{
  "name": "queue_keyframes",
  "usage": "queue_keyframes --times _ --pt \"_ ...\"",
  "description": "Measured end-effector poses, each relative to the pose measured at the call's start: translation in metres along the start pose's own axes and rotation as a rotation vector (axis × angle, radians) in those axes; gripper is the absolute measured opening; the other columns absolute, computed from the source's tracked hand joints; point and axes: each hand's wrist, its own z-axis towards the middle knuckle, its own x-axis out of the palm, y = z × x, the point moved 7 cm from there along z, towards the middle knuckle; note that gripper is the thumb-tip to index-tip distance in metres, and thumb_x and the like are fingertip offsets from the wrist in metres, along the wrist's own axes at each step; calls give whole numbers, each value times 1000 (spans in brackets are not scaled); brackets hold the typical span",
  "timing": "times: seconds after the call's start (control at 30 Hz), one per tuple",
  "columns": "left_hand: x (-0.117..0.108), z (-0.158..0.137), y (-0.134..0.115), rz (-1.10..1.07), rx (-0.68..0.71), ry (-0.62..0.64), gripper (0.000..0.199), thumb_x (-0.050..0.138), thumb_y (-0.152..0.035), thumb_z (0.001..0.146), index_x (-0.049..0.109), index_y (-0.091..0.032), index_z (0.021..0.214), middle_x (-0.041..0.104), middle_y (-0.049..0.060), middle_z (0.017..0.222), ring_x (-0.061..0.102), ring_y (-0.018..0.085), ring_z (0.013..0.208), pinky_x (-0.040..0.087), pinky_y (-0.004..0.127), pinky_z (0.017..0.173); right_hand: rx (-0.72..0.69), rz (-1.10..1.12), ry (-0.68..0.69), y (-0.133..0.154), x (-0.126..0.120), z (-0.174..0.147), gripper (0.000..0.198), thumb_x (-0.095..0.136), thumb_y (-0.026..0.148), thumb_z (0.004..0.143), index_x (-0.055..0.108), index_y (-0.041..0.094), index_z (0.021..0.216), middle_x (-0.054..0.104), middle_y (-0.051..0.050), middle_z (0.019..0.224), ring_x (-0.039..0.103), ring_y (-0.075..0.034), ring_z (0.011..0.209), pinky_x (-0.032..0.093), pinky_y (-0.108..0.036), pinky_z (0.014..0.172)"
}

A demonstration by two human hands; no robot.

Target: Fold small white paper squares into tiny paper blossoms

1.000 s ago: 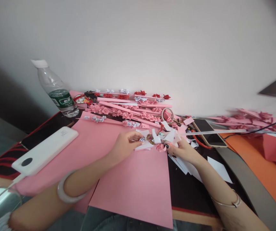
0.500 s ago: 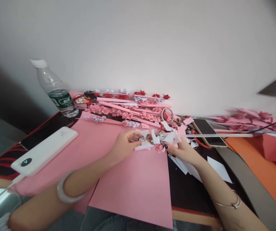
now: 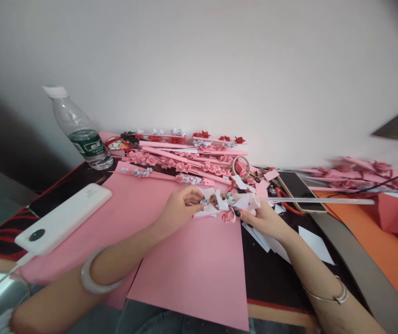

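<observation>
My left hand [image 3: 186, 202] is closed in a pinch at the edge of a small heap of white paper scraps [image 3: 222, 200]. Between its fingertips shows a small white-and-blue paper flower [image 3: 204, 202], mostly hidden. To the right of the heap, my right hand [image 3: 263, 217] is wrapped round what looks like a pale glue gun [image 3: 252, 199], partly covered by paper. A long translucent glue stick [image 3: 317, 201] juts out rightward behind it. One pink paper flower [image 3: 228, 216] lies just left of my right fingertips. Pink paper sheets [image 3: 195, 264] lie beneath my hands.
Pink stems with paper flowers [image 3: 181, 164] lie along the wall. A water bottle [image 3: 84, 134] and white power bank [image 3: 65, 215] stand and lie left. A tape roll [image 3: 241, 166], phone [image 3: 301, 190], white paper pieces [image 3: 315, 243] and orange paper [image 3: 375, 241] are rightward.
The glue stick has shifted right and slightly down, and its far end now reaches further right. Both hands stay nearly in place, with the left still pinching.
</observation>
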Motion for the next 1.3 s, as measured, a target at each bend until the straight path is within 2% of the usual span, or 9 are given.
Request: queue_keyframes --times 0.17,0.57,0.87,1.07,1.2,1.3 --pt "0 0 -1 -1 1 2 21 66 -18 64 53 -16 80 64 3 82 63 18 82 48 29 73 35 12 6 -1 0 0 35 49 33 84 56 18 114 64 -7 86 59 -23 83 49 -34 72" --pt "0 -4 -3 58 -9 -5 17 65 -17 66 53 -16 78 65 2 79 63 17 80 48 28 71 32 40 24 -1 2 -1 27 47 35 85 60 18 100 59 -2 67 55 -17 64 44 -26 59" --pt "0 -3 -3 57 -25 -7 16 65 -17 65 53 -16 76 66 3 80 64 19 80 49 29 71 29 13 20 -1 2 0 27 47 34 85 60 19 103 64 -3 84 57 -18 72 46 -26 63" --pt "-2 0 3 2 -29 -18 21 69 -20 63 52 -16 76 65 3 78 65 19 79 49 30 70 59 -35 -4 -6 3 -2 28 49 32 83 61 17 104 66 -6 89 60 -23 81 48 -32 72" --pt "-1 2 8 -110 -63 15 28 74 -23 60 51 -15 75 66 3 78 65 18 77 49 31 71 -26 -64 -28 0 2 -1 31 49 28 83 59 20 111 66 -6 102 60 -25 92 47 -35 80" --pt "0 2 9 -145 -94 27 30 74 -25 60 51 -15 76 66 2 76 65 18 74 49 31 70 -82 -89 -28 5 3 0 31 49 27 82 59 21 111 66 -6 104 61 -25 92 46 -35 81"
